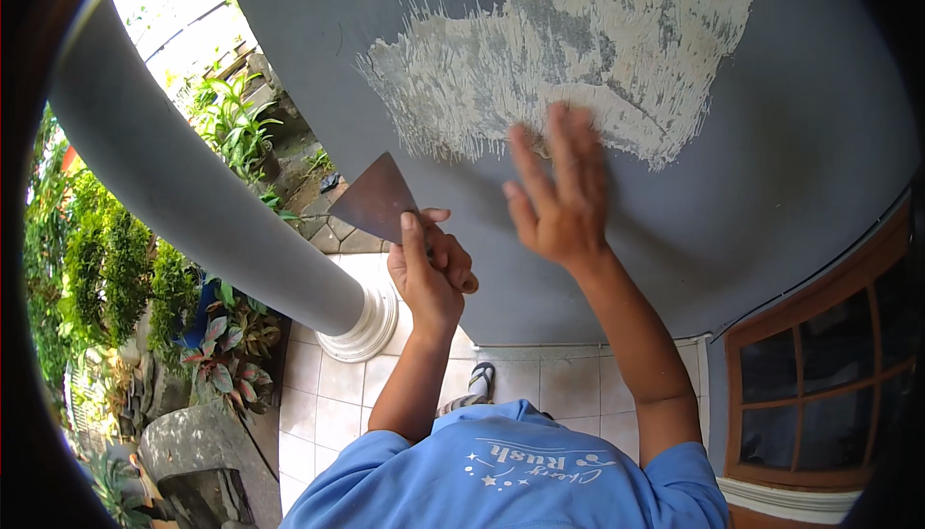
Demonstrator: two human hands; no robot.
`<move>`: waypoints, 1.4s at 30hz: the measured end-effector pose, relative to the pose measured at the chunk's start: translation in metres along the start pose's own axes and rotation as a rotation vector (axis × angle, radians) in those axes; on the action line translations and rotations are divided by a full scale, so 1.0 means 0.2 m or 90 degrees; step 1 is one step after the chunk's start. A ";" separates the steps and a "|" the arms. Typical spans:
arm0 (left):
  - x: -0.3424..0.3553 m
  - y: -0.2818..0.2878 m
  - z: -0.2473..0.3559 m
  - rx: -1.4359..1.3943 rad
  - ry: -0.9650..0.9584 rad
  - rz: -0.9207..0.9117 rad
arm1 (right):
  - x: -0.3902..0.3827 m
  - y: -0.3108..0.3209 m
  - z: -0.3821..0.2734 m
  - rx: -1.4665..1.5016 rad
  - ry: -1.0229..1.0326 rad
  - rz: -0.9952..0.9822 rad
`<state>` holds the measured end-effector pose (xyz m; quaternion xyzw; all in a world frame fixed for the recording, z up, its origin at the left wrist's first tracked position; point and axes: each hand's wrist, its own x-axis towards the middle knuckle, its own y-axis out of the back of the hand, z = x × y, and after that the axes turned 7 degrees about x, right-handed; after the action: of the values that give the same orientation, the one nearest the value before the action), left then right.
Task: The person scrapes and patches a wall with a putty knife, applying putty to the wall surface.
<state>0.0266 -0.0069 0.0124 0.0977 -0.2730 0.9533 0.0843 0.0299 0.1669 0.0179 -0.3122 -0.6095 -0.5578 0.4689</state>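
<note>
My left hand [431, 264] is closed round the handle of a putty knife [381, 203], its thumb lying along the base of the blade. The wide triangular metal blade points up and away, apart from the wall. My right hand [564, 192] is spread, fingers up, over the lower edge of a rough whitish patch [540, 66] on the grey wall [713, 192]. Its fingertips are smeared by motion; whether they touch the surface I cannot tell. The patch has ragged, streaky edges, with grey showing through in places.
A grey round column [222, 201] with a white moulded base [361, 327] stands at the left. Beyond it are garden plants [116, 250] and stones. Pale floor tiles [568, 384] lie below, where one sandalled foot shows. A wood-framed window [819, 365] is at the lower right.
</note>
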 end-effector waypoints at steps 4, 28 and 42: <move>0.01 0.05 0.11 0.023 -0.067 -0.026 | 0.12 -0.08 -0.21 0.018 -0.145 -0.051; 0.07 -0.01 -0.04 0.316 -0.418 -0.254 | -0.18 0.18 -0.49 0.612 -0.362 -0.094; 0.15 0.05 -0.09 0.655 -0.582 -0.046 | -0.35 0.28 -0.42 0.602 -0.696 0.125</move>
<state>-0.0062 -0.0025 -0.0008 0.5266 0.2095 0.8213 -0.0648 0.1244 0.1056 -0.0307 -0.3633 -0.9017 0.0451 0.2301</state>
